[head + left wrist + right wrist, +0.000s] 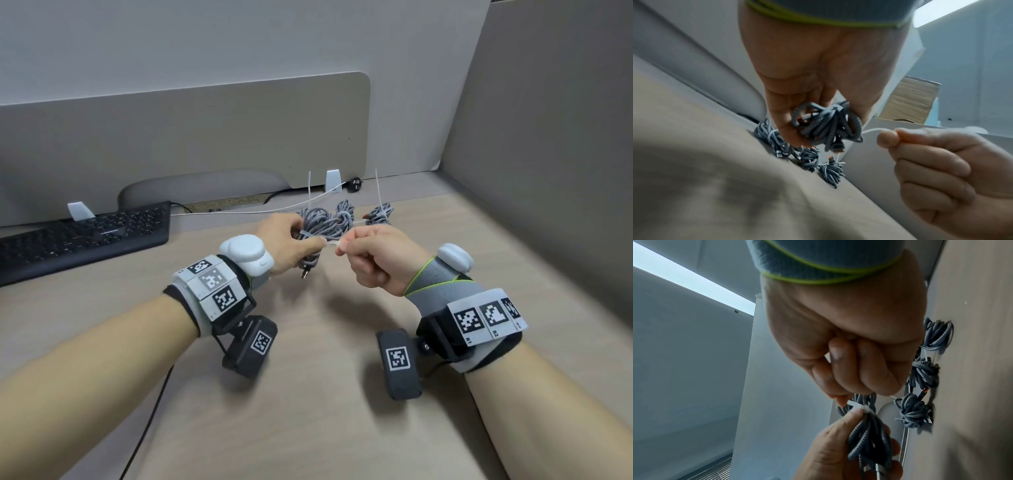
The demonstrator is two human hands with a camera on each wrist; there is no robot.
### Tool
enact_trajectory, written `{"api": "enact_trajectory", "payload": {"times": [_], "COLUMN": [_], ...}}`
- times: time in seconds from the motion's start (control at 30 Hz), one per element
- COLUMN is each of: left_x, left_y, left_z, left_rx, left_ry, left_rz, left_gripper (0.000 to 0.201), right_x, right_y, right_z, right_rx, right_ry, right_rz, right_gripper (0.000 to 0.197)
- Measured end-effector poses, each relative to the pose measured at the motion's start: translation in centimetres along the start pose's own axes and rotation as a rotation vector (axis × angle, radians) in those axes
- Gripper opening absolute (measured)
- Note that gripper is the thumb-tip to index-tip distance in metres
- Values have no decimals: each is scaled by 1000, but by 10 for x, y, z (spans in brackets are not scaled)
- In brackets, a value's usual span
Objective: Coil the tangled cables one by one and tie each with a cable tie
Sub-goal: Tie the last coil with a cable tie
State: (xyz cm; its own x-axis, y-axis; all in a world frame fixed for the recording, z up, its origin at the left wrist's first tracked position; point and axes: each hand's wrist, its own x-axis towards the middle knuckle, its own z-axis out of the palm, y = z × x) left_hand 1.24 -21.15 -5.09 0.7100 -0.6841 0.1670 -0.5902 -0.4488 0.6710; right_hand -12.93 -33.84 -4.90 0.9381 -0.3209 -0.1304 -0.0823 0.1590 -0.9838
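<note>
Forearms [85,356] over beige desk [308,428], grey partitions [548,137].

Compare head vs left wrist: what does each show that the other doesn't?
Head only: the black keyboard at the desk's left, a black plug by the rear partition, both wrist rigs. Left wrist only: a cardboard box beyond the desk edge. Both: left hand holding the coiled cable, right hand pinching the cable tie tail, tied bundles lying behind.

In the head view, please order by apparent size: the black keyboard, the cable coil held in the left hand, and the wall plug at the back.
1. keyboard, clearly largest.
2. held cable coil, gripped by the left hand.
3. wall plug, smallest, though farthest from the camera.
</note>
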Motion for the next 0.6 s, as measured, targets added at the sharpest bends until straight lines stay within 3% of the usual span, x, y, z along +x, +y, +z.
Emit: {"api": "enact_trajectory", "payload": {"times": [0.07,0.17,0.27,0.43,0.53,0.6], "left_x": [5,15,24,24,30,36], "left_y": [-2,-3,-4,4,-4,-11], "left_z": [2,3,8,19,19,21], "left_rx": [-65,8,189,231,229,235], "left_ry": [-47,-81,-48,-14,1,-63], "left_rz": [-28,-40,-1,14,-42,-117], "left_gripper": [43,44,49,51,53,51], "right_x": [1,3,5,6,8,9], "right_y": [0,2,5,8,7,7], "right_z": [-1,-3,-3,-5,-11,-17], "right_rx": [-5,-27,-70,-75,-73,-58], "right_ry": [-1,24,42,99,134,144], "right_rz": [2,-2,16,17,-9,-9], "right_gripper": [22,22,20,22,21,23]}}
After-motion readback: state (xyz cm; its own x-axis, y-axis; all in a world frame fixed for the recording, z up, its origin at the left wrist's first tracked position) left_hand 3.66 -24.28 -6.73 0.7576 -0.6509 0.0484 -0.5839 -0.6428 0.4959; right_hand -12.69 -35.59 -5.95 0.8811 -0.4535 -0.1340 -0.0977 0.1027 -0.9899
